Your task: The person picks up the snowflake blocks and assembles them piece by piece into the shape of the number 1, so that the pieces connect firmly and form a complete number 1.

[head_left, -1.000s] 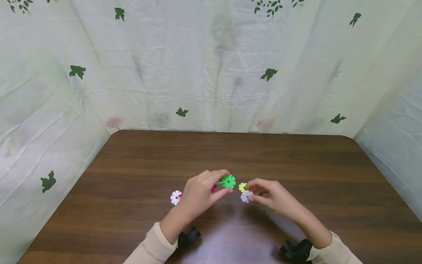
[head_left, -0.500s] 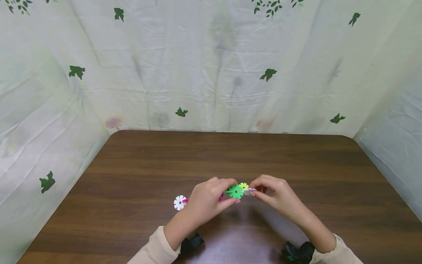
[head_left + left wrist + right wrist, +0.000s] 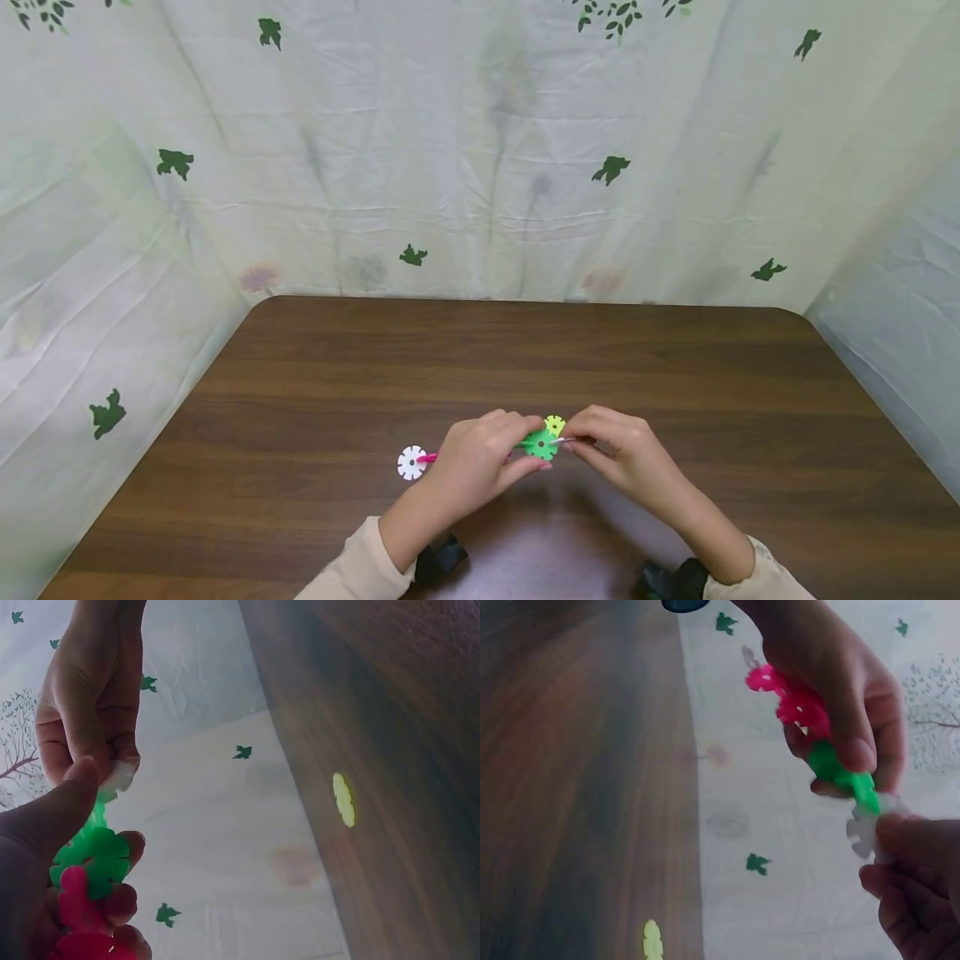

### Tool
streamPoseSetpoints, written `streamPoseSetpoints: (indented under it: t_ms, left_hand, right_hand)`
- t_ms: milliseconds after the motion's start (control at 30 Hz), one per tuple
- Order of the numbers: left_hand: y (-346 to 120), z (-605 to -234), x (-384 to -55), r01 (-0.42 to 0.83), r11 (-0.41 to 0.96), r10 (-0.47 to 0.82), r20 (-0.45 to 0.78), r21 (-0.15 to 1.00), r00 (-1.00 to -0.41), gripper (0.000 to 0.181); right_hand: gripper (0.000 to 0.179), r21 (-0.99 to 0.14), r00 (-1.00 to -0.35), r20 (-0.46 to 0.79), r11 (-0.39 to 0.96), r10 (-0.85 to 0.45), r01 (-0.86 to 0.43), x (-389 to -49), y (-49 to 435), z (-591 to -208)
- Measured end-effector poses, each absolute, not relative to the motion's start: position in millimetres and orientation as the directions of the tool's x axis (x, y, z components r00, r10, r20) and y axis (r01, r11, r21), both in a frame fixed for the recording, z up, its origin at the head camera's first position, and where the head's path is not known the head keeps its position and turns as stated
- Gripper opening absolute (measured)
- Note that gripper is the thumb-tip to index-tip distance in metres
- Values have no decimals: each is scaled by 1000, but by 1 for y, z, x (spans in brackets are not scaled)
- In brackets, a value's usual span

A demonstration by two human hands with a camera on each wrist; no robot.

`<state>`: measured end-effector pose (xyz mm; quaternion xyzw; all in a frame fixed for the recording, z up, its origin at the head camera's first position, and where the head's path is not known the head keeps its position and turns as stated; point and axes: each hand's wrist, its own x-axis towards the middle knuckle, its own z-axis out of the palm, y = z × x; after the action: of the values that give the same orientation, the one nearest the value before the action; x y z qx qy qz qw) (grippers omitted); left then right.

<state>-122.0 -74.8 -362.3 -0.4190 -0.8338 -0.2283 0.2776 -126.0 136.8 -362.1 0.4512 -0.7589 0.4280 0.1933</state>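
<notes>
My left hand [image 3: 476, 454] grips a chain of notched plastic snowflake discs. A white disc [image 3: 412, 462] forms its left end, then come pink discs [image 3: 804, 707] and a green disc [image 3: 541, 446] at the right end. The fingers hide part of the chain. Between thumb and fingers my right hand [image 3: 630, 454] pinches a second white disc [image 3: 864, 831], seen nearly edge-on from the head. Its edge meets the end green disc; how deep the notches engage cannot be told. Just behind the green disc, a yellow disc [image 3: 554, 424] lies on the table.
The brown wooden table [image 3: 360, 367] extends around the hands. Behind it hangs a pale curtain [image 3: 465, 167] with green bird shapes. Black wrist cameras [image 3: 442, 560] sit under both wrists.
My left hand has moved right and slightly nearer with the chain. The right hand has turned its white disc from face-on to edge-on and brought it against the green disc.
</notes>
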Motion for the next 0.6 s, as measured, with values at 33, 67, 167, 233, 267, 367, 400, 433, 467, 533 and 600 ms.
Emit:
streamPoseSetpoints:
  t_ms: [33, 67, 167, 233, 267, 367, 400, 433, 467, 533, 600]
  left_hand:
    - [-75, -363, -122, 826, 544, 575, 654, 144, -492, 36]
    - [-75, -363, -122, 827, 545, 578, 652, 138, -490, 37]
    - [-77, -364, -124, 829, 544, 587, 648, 129, -486, 38]
    - [-78, -363, -124, 828, 546, 589, 643, 129, -489, 37]
    - [-79, -362, -125, 826, 549, 593, 636, 130, -494, 37]
    - [-79, -360, -124, 820, 557, 605, 612, 132, -510, 35]
    - [-79, -358, -124, 817, 560, 609, 601, 135, -517, 34]
    - [-79, -358, -123, 816, 561, 614, 592, 137, -522, 33]
    - [-78, -357, -123, 817, 560, 618, 587, 140, -524, 33]
    - [-76, -357, -122, 818, 559, 623, 582, 137, -523, 33]
    - [-74, -359, -121, 816, 565, 622, 586, 124, -519, 36]
  right_hand:
    - [13, -473, -517, 680, 227, -521, -851, -126, 136, -363]
    - [13, -478, -520, 676, 227, -522, -849, -126, 136, -364]
    - [7, -533, -577, 635, 249, -514, -809, -126, 135, -365]
    - [15, -583, -625, 606, 259, -493, -770, -126, 134, -365]
    - [19, -617, -655, 584, 262, -480, -742, -126, 134, -365]
    - [17, -711, -731, 518, 252, -445, -657, -124, 134, -366]
    - [15, -745, -756, 489, 244, -435, -621, -124, 134, -366]
    - [13, -785, -783, 452, 226, -428, -577, -124, 133, -367]
    - [11, -823, -804, 417, 201, -423, -532, -123, 133, -367]
    - [9, -884, -841, 345, 158, -416, -440, -124, 132, -369]
    - [10, -931, -870, 274, 113, -411, -347, -124, 131, -370]
